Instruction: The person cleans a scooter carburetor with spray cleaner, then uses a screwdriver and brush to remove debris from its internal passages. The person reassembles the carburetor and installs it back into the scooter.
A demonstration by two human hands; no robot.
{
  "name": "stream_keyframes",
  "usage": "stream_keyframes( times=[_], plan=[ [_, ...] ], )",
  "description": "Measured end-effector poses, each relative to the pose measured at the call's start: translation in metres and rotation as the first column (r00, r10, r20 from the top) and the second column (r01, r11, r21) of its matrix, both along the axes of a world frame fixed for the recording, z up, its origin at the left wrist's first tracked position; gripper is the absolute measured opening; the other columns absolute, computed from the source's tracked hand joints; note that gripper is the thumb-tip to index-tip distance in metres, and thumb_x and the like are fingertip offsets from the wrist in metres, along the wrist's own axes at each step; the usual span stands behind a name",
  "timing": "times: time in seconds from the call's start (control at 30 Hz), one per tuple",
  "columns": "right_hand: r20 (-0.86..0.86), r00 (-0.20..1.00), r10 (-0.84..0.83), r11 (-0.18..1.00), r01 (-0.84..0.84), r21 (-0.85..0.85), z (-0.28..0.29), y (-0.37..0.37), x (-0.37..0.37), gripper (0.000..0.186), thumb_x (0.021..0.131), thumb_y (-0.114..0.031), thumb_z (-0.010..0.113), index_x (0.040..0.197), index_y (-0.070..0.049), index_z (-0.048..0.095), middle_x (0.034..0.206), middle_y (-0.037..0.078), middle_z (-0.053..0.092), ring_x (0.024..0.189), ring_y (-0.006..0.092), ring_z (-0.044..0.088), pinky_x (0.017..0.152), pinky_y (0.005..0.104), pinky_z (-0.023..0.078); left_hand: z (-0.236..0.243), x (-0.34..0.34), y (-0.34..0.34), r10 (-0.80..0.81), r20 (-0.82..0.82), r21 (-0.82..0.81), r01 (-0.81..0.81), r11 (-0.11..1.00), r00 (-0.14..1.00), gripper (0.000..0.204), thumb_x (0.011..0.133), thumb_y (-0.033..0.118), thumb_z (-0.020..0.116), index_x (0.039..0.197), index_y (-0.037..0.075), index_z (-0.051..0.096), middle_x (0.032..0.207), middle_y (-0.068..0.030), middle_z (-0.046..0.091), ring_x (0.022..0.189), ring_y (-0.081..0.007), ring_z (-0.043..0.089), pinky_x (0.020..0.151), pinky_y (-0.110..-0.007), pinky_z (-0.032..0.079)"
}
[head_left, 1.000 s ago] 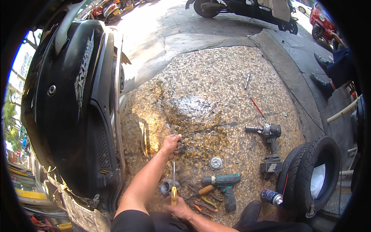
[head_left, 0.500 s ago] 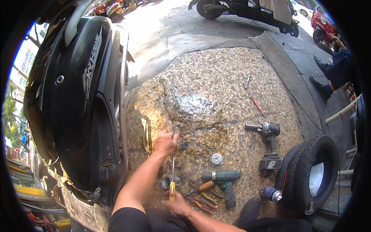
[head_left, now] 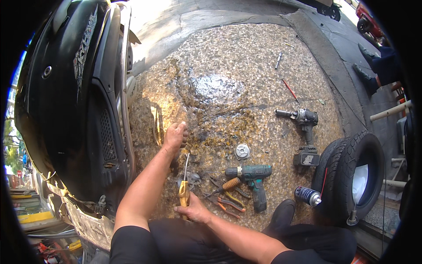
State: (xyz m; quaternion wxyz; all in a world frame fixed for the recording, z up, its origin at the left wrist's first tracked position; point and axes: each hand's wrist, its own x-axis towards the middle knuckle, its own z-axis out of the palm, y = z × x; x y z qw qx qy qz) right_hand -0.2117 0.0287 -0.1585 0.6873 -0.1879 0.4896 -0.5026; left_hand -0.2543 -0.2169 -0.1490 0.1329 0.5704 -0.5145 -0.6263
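Observation:
My left hand (head_left: 176, 134) is over the wet, stained pebbled floor, its fingers curled closed. Whatever they may hold is hidden. Close to my lap, my right hand (head_left: 197, 210) grips a screwdriver (head_left: 183, 192) by its yellow handle. The thin metal shaft points away from me, its tip just below my left hand. A dark grey part (head_left: 191, 179) lies beside the shaft, partly covered. To the right are pliers (head_left: 227, 205), a tool with a ribbed wooden handle (head_left: 231, 183) and a teal cordless drill (head_left: 254, 172). A round silvery part (head_left: 242, 151) lies beyond the drill.
A black scooter body (head_left: 57, 101) rises along the left. On the right lie a cordless impact wrench (head_left: 306, 118), a spray can (head_left: 307, 195) and two upright tyres (head_left: 375, 152). A red rod (head_left: 289, 90) lies farther off. A seated person's shoes (head_left: 365, 79) show at far right.
The view has tipped downward, so the floor and tools sit higher in the picture. My left hand has shifted slightly left, its fingers more curled. The screwdriver stays in my right hand.

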Motion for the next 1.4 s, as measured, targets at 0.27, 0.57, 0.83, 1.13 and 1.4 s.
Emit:
stream_keyframes(
  times=[0.27,0.57,0.83,1.13,1.4],
  plan=[
    [0.016,1.000,-0.017,0.997,0.016,0.078,0.001,-0.002,0.000,0.055,0.077,-0.019,0.077,0.117,0.007,0.049,0.102,0.014,0.063,0.092,0.0222,0.061,0.085,0.0355,0.050,0.023,0.030,0.042,-0.304,0.037,0.249,0.286,0.925,0.952,0.022,0.095,0.025,0.062,0.097,0.003,0.058,0.076,-0.0019,0.058,0.061,-0.0082,0.050,0.052,-0.024,0.044],
    [0.200,0.980,-0.017,1.000,0.018,-0.002,-0.010,-0.007,0.009,0.036,0.085,-0.009,0.063,0.117,0.003,0.051,0.101,0.010,0.063,0.088,0.0191,0.064,0.076,0.0329,0.054,0.034,0.074,0.082,-0.481,0.326,-0.016,0.514,0.858,0.814,0.022,0.089,0.021,0.065,0.094,-0.001,0.062,0.079,-0.0044,0.064,0.071,-0.0136,0.058,0.067,-0.031,0.049],
    [-0.291,0.789,0.541,0.828,-0.561,0.017,0.009,-0.014,-0.039,0.041,0.086,-0.019,0.064,0.119,0.003,0.059,0.107,0.017,0.068,0.093,0.0242,0.067,0.082,0.0353,0.053,0.047,0.139,0.117,-0.358,0.325,-0.034,0.390,0.920,0.875,0.017,0.090,0.017,0.063,0.087,0.000,0.062,0.070,-0.0080,0.063,0.065,-0.0154,0.059,0.062,-0.033,0.048],
    [-0.670,-0.029,0.742,0.277,-0.896,0.346,0.071,-0.055,-0.167,0.028,0.084,-0.021,0.061,0.104,-0.002,0.066,0.101,0.021,0.068,0.101,0.0343,0.065,0.089,0.0451,0.051,0.023,0.204,0.201,-0.261,0.489,0.040,0.277,0.960,0.833,0.026,0.093,0.025,0.062,0.081,0.001,0.060,0.065,-0.0099,0.059,0.061,-0.0177,0.054,0.059,-0.038,0.044],
    [-0.625,-0.200,0.754,0.372,-0.654,0.659,0.105,-0.014,-0.309,0.030,0.083,-0.025,0.069,0.102,-0.002,0.068,0.093,0.021,0.070,0.093,0.0354,0.068,0.082,0.0443,0.052,-0.020,0.242,0.223,-0.250,0.661,-0.015,0.346,0.938,0.707,0.027,0.091,0.028,0.062,0.085,0.001,0.063,0.072,-0.0210,0.063,0.073,-0.0422,0.063,0.067,-0.049,0.046]
  ],
)
